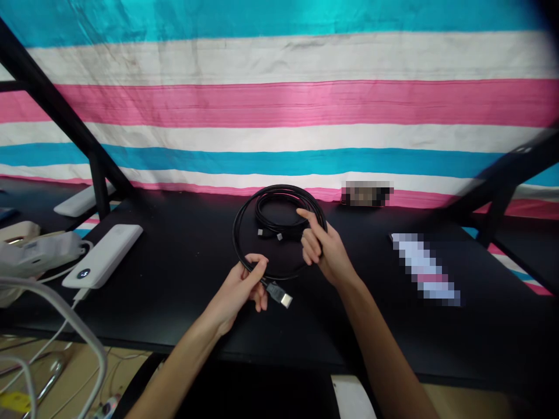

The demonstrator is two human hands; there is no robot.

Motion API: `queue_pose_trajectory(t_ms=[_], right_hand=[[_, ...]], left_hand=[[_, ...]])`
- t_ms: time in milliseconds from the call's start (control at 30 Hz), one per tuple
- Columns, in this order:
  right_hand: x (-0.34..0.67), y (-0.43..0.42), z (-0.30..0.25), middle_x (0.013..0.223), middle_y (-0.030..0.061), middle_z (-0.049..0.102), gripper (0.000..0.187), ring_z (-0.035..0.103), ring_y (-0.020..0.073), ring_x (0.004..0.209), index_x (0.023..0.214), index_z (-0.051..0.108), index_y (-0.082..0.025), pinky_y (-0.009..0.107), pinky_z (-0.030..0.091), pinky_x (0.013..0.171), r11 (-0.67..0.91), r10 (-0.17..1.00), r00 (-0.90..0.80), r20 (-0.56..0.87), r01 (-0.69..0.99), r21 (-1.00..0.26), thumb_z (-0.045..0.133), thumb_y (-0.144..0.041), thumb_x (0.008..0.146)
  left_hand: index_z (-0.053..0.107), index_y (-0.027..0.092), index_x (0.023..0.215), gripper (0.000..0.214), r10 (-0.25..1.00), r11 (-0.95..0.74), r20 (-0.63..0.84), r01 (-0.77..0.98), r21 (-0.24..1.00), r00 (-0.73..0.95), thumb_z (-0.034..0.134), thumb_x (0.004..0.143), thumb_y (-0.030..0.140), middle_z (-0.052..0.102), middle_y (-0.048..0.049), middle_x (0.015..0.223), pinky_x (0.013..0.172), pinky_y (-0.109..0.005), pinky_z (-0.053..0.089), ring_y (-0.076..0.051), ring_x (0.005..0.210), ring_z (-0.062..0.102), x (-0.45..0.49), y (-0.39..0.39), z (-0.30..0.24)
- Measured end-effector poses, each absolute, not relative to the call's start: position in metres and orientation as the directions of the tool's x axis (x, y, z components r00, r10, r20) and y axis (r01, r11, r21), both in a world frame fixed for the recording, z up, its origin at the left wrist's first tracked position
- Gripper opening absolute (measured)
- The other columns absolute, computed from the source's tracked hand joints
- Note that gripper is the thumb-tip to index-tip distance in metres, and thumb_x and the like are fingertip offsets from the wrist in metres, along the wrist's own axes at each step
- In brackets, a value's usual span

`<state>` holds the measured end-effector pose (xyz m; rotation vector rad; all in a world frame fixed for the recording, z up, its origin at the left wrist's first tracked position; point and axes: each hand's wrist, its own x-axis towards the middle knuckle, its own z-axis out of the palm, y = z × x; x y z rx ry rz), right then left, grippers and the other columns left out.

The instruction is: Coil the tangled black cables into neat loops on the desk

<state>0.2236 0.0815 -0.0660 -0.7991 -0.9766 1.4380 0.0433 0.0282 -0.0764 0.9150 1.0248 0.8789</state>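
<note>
A black HDMI cable [236,233] hangs in wide loops between my two hands above the black table. My left hand [244,282] is closed on the loops at the lower left, and the cable's plug [278,294] with its bare metal end sticks out beside the fingers. On the right side of the loops, my right hand [321,244] is closed round the cable with the index finger pointing left. Behind the loops lies a second coiled black cable [279,224] on the table, its light-tipped plugs [264,233] showing inside the ring.
A white power bank [105,256] with a white cord lies left, near a power strip [39,256]. A pixelated flat object [425,270] lies right and a smaller one [365,193] at the back. Black slanted frame bars [65,110] flank the table [174,308]; striped cloth [279,105] hangs behind.
</note>
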Motion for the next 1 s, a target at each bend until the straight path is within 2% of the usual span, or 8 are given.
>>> queue_pose_trajectory(t_ms=[133, 267, 367, 467, 633, 700, 867, 1000], right_hand=[[0.219, 0.086, -0.077, 0.045, -0.0091, 0.054, 0.037, 0.062, 0.0148, 0.050, 0.110, 0.053, -0.017, 0.026, 0.053, 0.050, 0.062, 0.991, -0.107, 0.080, -0.165, -0.984, 0.064, -0.032, 0.078], [0.218, 0.089, -0.085, 0.060, -0.0032, 0.065, 0.029, 0.065, 0.0152, 0.055, 0.101, 0.054, -0.018, 0.024, 0.053, 0.045, -0.038, 0.996, -0.079, -0.037, -0.022, -0.999, 0.061, -0.030, 0.076], [0.221, 0.091, -0.087, 0.060, -0.0032, 0.064, 0.023, 0.061, 0.0128, 0.042, 0.095, 0.053, -0.019, 0.017, 0.040, 0.029, -0.118, 0.991, -0.061, -0.119, 0.009, -0.993, 0.060, -0.031, 0.077], [0.226, 0.092, -0.085, 0.055, -0.0034, 0.065, 0.024, 0.052, 0.0093, 0.028, 0.097, 0.049, -0.020, 0.014, 0.027, 0.023, -0.133, 0.989, -0.059, -0.133, -0.007, -0.991, 0.059, -0.034, 0.080], [0.232, 0.098, -0.083, 0.055, -0.0019, 0.065, 0.045, 0.059, 0.0123, 0.036, 0.114, 0.052, -0.018, 0.019, 0.046, 0.034, -0.125, 0.990, 0.048, -0.134, -0.161, -0.979, 0.070, -0.034, 0.076], [0.233, 0.102, -0.086, 0.060, -0.0009, 0.067, 0.051, 0.060, 0.0116, 0.038, 0.114, 0.054, -0.017, 0.020, 0.048, 0.037, -0.096, 0.984, 0.124, -0.125, -0.215, -0.972, 0.075, -0.034, 0.070], [0.235, 0.111, -0.095, 0.088, 0.0037, 0.072, 0.041, 0.057, 0.0059, 0.054, 0.096, 0.063, -0.017, 0.017, 0.046, 0.048, 0.085, 0.978, 0.204, 0.036, -0.237, -0.968, 0.080, -0.032, 0.062], [0.236, 0.114, -0.103, 0.116, 0.0081, 0.067, 0.046, 0.064, 0.0135, 0.083, 0.105, 0.065, -0.020, 0.024, 0.051, 0.071, 0.101, 0.984, 0.165, 0.064, -0.222, -0.970, 0.079, -0.031, 0.062]], left_hand=[[0.045, 0.019, 0.084, 0.039, 0.919, 0.352, -0.298, -0.196, 0.915, 0.260, 0.064, 0.077, 0.053, 0.053, 0.0067, 0.044, 0.040, -0.015, 0.039, -0.008, 0.039, 0.051, 0.041, 0.036, -0.072], [0.045, 0.019, 0.078, 0.036, 0.938, 0.308, -0.257, -0.224, 0.924, 0.231, 0.065, 0.078, 0.049, 0.049, 0.0079, 0.044, 0.041, -0.015, 0.040, -0.008, 0.040, 0.053, 0.046, 0.054, -0.067], [0.045, 0.018, 0.074, 0.034, 0.942, 0.281, -0.227, -0.212, 0.936, 0.247, 0.062, 0.081, 0.047, 0.047, 0.0080, 0.044, 0.041, -0.016, 0.042, -0.008, 0.040, 0.053, 0.050, 0.069, -0.064], [0.045, 0.018, 0.074, 0.031, 0.941, 0.264, -0.210, -0.188, 0.946, 0.264, 0.062, 0.083, 0.043, 0.047, 0.0077, 0.043, 0.040, -0.016, 0.042, -0.009, 0.038, 0.053, 0.054, 0.081, -0.063], [0.043, 0.018, 0.078, 0.023, 0.958, 0.234, -0.195, -0.183, 0.955, 0.209, 0.058, 0.088, 0.033, 0.051, 0.0068, 0.044, 0.040, -0.015, 0.043, -0.008, 0.039, 0.055, 0.063, 0.092, -0.069], [0.041, 0.018, 0.079, 0.022, 0.965, 0.225, -0.192, -0.187, 0.956, 0.177, 0.057, 0.088, 0.032, 0.052, 0.0073, 0.045, 0.041, -0.015, 0.044, -0.008, 0.039, 0.056, 0.069, 0.093, -0.073], [0.036, 0.020, 0.089, 0.015, 0.979, 0.196, -0.181, -0.191, 0.962, 0.093, 0.051, 0.091, 0.021, 0.052, 0.0099, 0.050, 0.039, -0.016, 0.045, -0.009, 0.037, 0.056, 0.085, 0.098, -0.080], [0.033, 0.021, 0.096, 0.016, 0.980, 0.197, -0.191, -0.189, 0.962, 0.050, 0.047, 0.093, 0.016, 0.053, 0.0103, 0.056, 0.040, -0.016, 0.046, -0.008, 0.038, 0.057, 0.091, 0.107, -0.083]])
